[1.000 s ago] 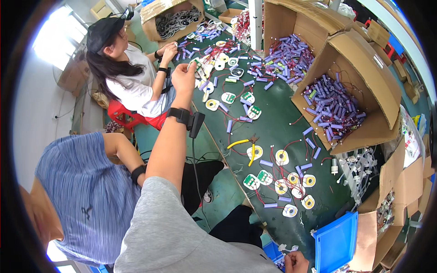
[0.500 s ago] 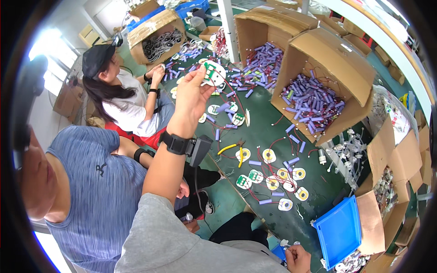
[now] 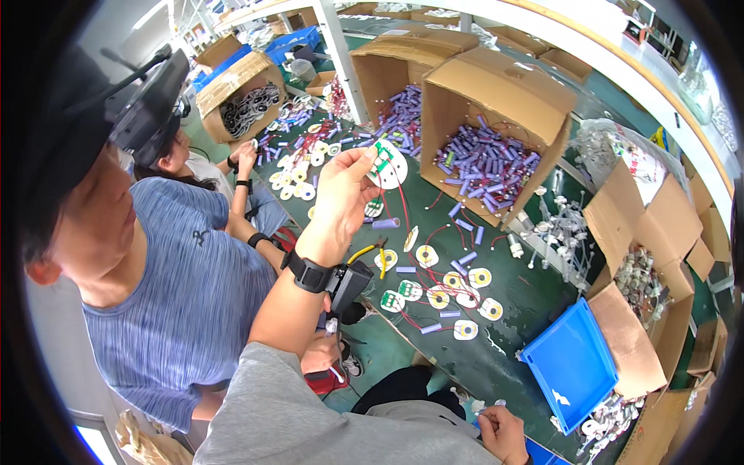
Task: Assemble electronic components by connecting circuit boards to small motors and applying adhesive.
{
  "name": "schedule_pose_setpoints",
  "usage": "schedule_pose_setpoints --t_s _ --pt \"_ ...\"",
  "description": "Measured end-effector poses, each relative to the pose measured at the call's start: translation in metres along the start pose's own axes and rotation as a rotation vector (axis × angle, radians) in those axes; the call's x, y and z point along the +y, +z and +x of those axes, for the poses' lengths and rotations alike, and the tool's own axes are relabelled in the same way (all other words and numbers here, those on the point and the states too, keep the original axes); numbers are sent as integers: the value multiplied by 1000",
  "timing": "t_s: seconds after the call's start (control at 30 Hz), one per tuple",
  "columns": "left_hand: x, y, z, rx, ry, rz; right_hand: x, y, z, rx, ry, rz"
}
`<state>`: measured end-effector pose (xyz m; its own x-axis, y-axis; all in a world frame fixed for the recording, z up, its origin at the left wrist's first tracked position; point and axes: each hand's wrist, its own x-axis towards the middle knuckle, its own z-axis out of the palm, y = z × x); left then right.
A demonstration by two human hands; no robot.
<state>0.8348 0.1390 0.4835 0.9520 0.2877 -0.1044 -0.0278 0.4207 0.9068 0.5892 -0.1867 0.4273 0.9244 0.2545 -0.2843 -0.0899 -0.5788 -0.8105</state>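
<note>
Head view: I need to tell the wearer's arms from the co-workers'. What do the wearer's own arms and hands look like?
Both hands are bare. The left arm has a grey sleeve pushed up, a black wristband and a black device strapped on. The right hand shows only at the lower edge.

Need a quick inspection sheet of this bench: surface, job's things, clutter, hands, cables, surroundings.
Surface: green table, crowded.
Job's things: round white disc with green board, raised above the table; red wire hangs from it.
Clutter: similar discs, loose purple cells, yellow-handled pliers.
Hands: left hand pinches the disc; right hand low by the table edge, contents unclear.
Cables: red wires among the discs.
Surroundings: cardboard box of purple cells, blue bin, two seated people at left.
</note>
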Motion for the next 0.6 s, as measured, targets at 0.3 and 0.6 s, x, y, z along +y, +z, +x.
schedule_pose_setpoints --t_s 0.3,0.6 --pt "-2 36 -43 -104 -57 -52 8 -15 -33 71 -31 -2" --pt "-7 62 -62 -201 -123 -91 34 -14 -39 104 -61 24"
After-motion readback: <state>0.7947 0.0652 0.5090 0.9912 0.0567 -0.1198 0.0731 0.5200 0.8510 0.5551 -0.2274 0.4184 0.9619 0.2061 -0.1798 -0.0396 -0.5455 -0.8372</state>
